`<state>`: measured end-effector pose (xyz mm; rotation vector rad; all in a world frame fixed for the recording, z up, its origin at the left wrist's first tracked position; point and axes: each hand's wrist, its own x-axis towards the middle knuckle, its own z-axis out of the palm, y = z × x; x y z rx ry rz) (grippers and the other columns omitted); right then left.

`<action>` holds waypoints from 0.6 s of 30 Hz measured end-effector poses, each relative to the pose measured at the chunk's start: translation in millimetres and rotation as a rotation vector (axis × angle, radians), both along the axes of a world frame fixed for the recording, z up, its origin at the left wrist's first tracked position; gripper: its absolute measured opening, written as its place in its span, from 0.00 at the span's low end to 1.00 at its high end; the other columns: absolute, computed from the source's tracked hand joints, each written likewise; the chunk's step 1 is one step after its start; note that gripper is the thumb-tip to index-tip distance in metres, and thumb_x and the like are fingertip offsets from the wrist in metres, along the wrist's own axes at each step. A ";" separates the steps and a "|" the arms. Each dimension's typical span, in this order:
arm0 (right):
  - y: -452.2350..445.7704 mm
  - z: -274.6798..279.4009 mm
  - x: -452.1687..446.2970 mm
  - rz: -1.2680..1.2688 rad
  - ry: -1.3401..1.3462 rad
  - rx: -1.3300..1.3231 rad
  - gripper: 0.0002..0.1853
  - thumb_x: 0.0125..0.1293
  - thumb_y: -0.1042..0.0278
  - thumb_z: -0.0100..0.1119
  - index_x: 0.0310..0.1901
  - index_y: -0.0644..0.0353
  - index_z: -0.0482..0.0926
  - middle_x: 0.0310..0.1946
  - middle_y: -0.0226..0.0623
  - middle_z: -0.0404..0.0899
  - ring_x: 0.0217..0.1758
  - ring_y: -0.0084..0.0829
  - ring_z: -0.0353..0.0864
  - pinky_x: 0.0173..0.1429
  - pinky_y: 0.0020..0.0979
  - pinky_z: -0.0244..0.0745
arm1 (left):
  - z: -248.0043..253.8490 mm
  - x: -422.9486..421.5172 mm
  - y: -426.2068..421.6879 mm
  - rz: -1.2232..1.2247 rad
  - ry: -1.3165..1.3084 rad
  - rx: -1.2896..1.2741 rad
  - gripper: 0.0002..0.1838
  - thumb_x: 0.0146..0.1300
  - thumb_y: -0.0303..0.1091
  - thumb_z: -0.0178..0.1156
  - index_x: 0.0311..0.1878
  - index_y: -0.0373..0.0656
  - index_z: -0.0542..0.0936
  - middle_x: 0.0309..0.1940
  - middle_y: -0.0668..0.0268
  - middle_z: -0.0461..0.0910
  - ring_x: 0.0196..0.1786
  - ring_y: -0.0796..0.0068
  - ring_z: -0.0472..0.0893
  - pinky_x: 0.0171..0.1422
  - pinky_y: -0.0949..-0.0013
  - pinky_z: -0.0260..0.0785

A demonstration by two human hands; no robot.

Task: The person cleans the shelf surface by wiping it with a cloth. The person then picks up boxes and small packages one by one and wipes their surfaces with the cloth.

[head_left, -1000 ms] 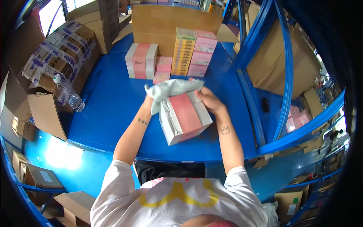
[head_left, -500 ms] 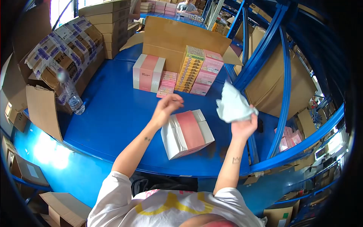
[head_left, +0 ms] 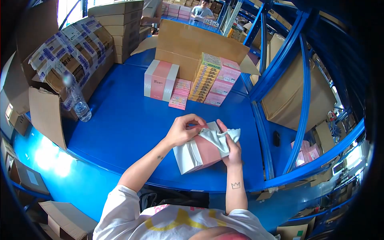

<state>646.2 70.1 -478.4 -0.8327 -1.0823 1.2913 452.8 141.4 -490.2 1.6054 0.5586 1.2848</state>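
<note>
A thin white textured cloth point(head_left: 216, 139) is held between both hands, low over a white box with a pink band point(head_left: 186, 158) near the table's front edge. My left hand point(head_left: 185, 130) pinches the left corner of the cloth, fingers curled. On the other side, my right hand point(head_left: 233, 151) grips the cloth between thumb and fingers, by the box's right end. Part of the box top is hidden under the cloth and hands. Farther back stand a second white and pink box point(head_left: 161, 80), flat pink packs point(head_left: 179, 96), stacked yellow boxes point(head_left: 205, 80) and pink boxes point(head_left: 222, 82).
An open brown carton point(head_left: 180, 44) stands behind the stacks on the blue table point(head_left: 120, 120). At left are a clear water bottle point(head_left: 82, 110) and a taped carton point(head_left: 74, 48). Blue rack posts point(head_left: 301, 100) rise at right. Another person point(head_left: 202, 12) sits far back.
My right hand has brought the cloth left and down over the box. My left hand has moved right and taken hold of its corner. The view has shifted slightly.
</note>
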 end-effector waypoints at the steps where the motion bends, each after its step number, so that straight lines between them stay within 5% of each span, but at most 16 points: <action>1: 6.4 -0.5 3.9 0.049 -0.031 -0.007 0.25 0.74 0.55 0.42 0.68 0.57 0.66 0.66 0.42 0.69 0.68 0.37 0.70 0.69 0.38 0.64 | -0.1 0.0 0.4 -0.013 0.005 0.002 0.05 0.58 0.21 0.59 0.37 0.39 0.83 0.40 0.58 0.84 0.40 0.63 0.83 0.52 0.67 0.77; 3: 19.6 -9.1 6.8 0.098 -0.067 -0.010 0.26 0.74 0.56 0.41 0.70 0.57 0.64 0.66 0.41 0.69 0.68 0.36 0.69 0.70 0.38 0.64 | 1.2 -0.3 2.2 -0.024 0.006 0.009 0.06 0.58 0.21 0.59 0.37 0.39 0.83 0.41 0.58 0.84 0.40 0.63 0.83 0.53 0.66 0.77; 7: 43.7 -69.4 11.4 0.112 0.379 -0.176 0.25 0.75 0.57 0.41 0.70 0.56 0.64 0.65 0.41 0.70 0.67 0.36 0.71 0.68 0.39 0.68 | 4.7 -2.3 -0.2 -0.036 0.036 -0.018 0.05 0.59 0.21 0.60 0.37 0.40 0.83 0.42 0.58 0.84 0.42 0.64 0.83 0.53 0.66 0.77; 12: 38.3 -135.1 41.6 0.015 0.020 -0.116 0.22 0.76 0.60 0.43 0.66 0.59 0.70 0.60 0.38 0.75 0.61 0.30 0.74 0.61 0.30 0.69 | 4.8 -2.2 0.1 -0.065 0.025 -0.058 0.06 0.60 0.21 0.60 0.38 0.40 0.83 0.42 0.58 0.84 0.44 0.64 0.83 0.54 0.66 0.77; 15: -9.0 -91.2 15.6 -0.187 -0.134 -0.151 0.20 0.75 0.61 0.45 0.63 0.60 0.72 0.58 0.39 0.77 0.59 0.30 0.75 0.61 0.30 0.69 | 2.6 -2.8 1.1 -0.080 0.019 -0.062 0.06 0.61 0.21 0.60 0.38 0.41 0.83 0.42 0.59 0.84 0.43 0.64 0.83 0.54 0.66 0.76; 18: -32.6 -87.9 16.5 -0.230 0.171 -0.209 0.21 0.74 0.61 0.45 0.63 0.61 0.72 0.59 0.39 0.76 0.60 0.32 0.74 0.61 0.31 0.68 | 0.9 -1.1 3.1 -0.093 0.003 -0.067 0.06 0.61 0.21 0.59 0.38 0.41 0.83 0.42 0.59 0.84 0.43 0.65 0.83 0.54 0.67 0.76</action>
